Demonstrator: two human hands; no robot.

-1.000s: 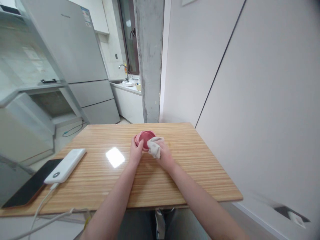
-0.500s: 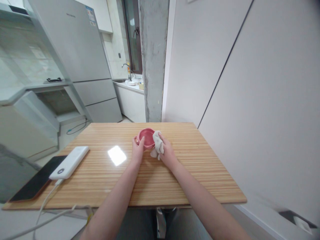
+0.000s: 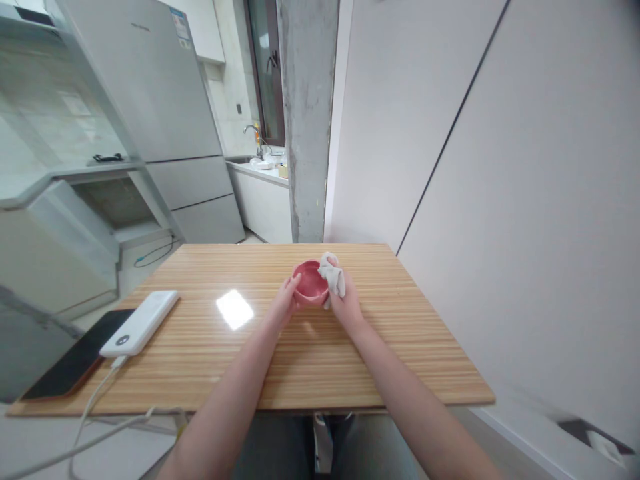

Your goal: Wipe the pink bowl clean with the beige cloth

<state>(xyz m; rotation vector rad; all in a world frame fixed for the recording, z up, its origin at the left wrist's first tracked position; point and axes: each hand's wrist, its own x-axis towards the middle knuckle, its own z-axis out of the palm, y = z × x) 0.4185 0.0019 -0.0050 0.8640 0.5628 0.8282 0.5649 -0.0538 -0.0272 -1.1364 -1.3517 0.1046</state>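
A small pink bowl [image 3: 311,285] is held over the middle of the wooden table, its hollow side tilted toward me. My left hand [image 3: 287,298] grips its left side, thumb over the rim and the other fingers mostly hidden behind. In my right hand [image 3: 348,301] is a crumpled whitish cloth [image 3: 333,275], pressed against the bowl's right rim. The cloth covers part of that rim and some of the right fingers.
On the table's [image 3: 400,360] left side lies a white power bank [image 3: 140,323] with a cable [image 3: 95,393] plugged in. It partly overlaps a flat black tablet-like slab [image 3: 75,357]. A fridge [image 3: 150,100] and a concrete pillar [image 3: 309,120] stand beyond the table.
Both hands have moved a little to the right with the bowl and cloth. The cloth now sits higher on the bowl's right rim, and the bowl has turned slightly.
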